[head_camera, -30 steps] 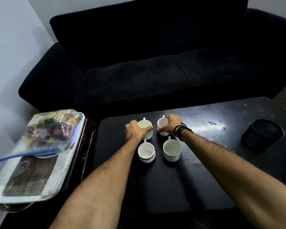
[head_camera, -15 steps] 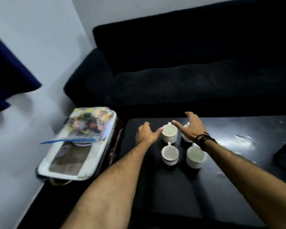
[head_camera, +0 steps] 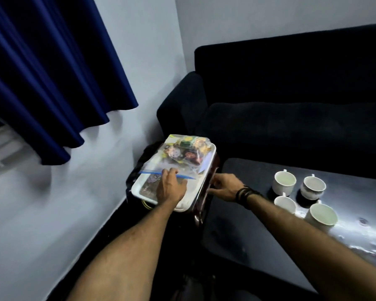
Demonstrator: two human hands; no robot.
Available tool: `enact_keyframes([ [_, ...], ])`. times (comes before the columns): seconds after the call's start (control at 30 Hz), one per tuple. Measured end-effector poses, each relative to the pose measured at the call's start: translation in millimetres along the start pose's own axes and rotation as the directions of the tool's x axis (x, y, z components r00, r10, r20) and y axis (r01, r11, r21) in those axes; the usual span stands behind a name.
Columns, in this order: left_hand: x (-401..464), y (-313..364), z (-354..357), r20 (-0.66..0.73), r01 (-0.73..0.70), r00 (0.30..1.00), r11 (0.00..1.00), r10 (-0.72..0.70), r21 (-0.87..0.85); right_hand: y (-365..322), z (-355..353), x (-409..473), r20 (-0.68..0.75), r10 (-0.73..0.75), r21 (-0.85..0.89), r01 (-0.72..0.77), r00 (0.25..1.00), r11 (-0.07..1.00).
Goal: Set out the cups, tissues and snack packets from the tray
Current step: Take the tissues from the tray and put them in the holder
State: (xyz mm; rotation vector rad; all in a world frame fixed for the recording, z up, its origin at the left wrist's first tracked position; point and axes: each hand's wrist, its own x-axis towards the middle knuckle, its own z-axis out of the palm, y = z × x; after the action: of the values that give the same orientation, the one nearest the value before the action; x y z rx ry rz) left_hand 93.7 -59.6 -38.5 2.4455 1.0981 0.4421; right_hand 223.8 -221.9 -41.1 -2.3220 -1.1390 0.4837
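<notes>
White tray (head_camera: 137,191) sits on a dark side stand left of the black worktop (head_camera: 248,246), next to the sofa (head_camera: 291,127) arm. Clear zip bag (head_camera: 182,155) of snack packets lies across the tray's far half, blue seal strip toward the person.

Left hand (head_camera: 170,187) is palm-down over the tray's near half, fingers spread and resting at the bag's blue strip; not closed on anything that I can see. Right hand (head_camera: 225,186) is at the tray's right edge, fingers curled toward the rim; can't tell if it's actually gripping the tray or the stand under it. Dark bands on the right wrist.

Four white cups (head_camera: 283,182) are on the worktop, upright, in a two-by-two cluster right of the right forearm, well apart from the tray. Near-left cup is partly hidden by the arm. All four look empty.

Tissues: can't make any out. Blue curtain (head_camera: 52,72) hangs on the left wall.
</notes>
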Motion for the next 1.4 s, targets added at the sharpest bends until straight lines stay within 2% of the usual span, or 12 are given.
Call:
enact_keyframes([
  [0.17, -8.3, -61.4, -14.6, 0.082, 0.017, 0.996, 0.997, -0.024, 0.077, -42.9, 38.4, 16.8, 0.039, 0.029, -0.004, -0.029, 0.999, 1.000],
  [0.27, -5.6, -81.9, -18.9, 0.105, 0.042, 0.993, 0.996, -0.051, 0.084, -71.1, 51.8, 26.1, -0.130, 0.028, 0.011, -0.027, 0.991, 1.000],
  [0.4, -1.3, -93.3, -18.0, 0.164, 0.073, 0.982, 0.990, -0.093, 0.124, -103.1, 60.2, 41.5, -0.370, 0.115, 0.085, -0.090, 0.922, 0.992],
  [0.6, -1.5, -91.9, -4.3, 0.174, 0.068, 0.981, 0.992, -0.087, 0.110, -102.1, 68.2, 55.4, -0.281, 0.145, -0.001, -0.151, 0.949, 0.988],
  [0.73, -2.7, -78.0, 8.0, 0.093, 0.024, 0.995, 0.972, -0.047, 0.236, -77.3, 67.0, 57.6, -0.277, 0.112, 0.025, -0.110, 0.954, 0.994],
  [0.87, -1.9, -51.3, 23.3, 0.191, 0.035, 0.977, 0.955, -0.095, 0.296, -56.5, 62.8, 51.5, -0.224, 0.068, 0.042, -0.060, 0.972, 0.997],
  [1.0, -0.5, -26.0, 32.0, 0.273, 0.146, 0.937, 0.954, -0.218, 0.260, -43.2, 62.4, 42.3, -0.307, 0.082, 0.012, -0.082, 0.948, 0.997],
  [1.07, -0.4, -17.0, 30.9, 0.282, 0.257, 0.914, 0.954, -0.291, 0.152, -41.1, 59.0, 37.6, -0.323, 0.217, 0.123, -0.187, 0.921, 0.975],
  [1.17, 3.2, -3.7, 22.3, 0.361, 0.462, 0.859, 0.852, -0.362, -0.246, -42.4, 49.7, 36.3, -0.101, 0.494, 0.335, -0.438, 0.864, 0.834],
  [1.27, -0.5, 17.6, 11.1, 0.510, 0.602, 0.793, 0.560, -0.334, -0.569, -48.3, 35.9, 26.3, 0.241, 0.558, 0.564, -0.582, 0.794, 0.586],
  [1.33, -8.0, 32.6, 4.6, 0.560, 0.626, 0.775, 0.482, -0.293, -0.613, -50.2, 26.5, 19.7, 0.331, 0.501, 0.759, -0.541, 0.800, 0.362],
  [1.4, -18.1, 47.8, -0.5, 0.572, 0.612, 0.779, 0.503, -0.255, -0.610, -47.4, 13.9, 12.6, 0.272, 0.473, 0.867, -0.427, 0.838, 0.257],
])
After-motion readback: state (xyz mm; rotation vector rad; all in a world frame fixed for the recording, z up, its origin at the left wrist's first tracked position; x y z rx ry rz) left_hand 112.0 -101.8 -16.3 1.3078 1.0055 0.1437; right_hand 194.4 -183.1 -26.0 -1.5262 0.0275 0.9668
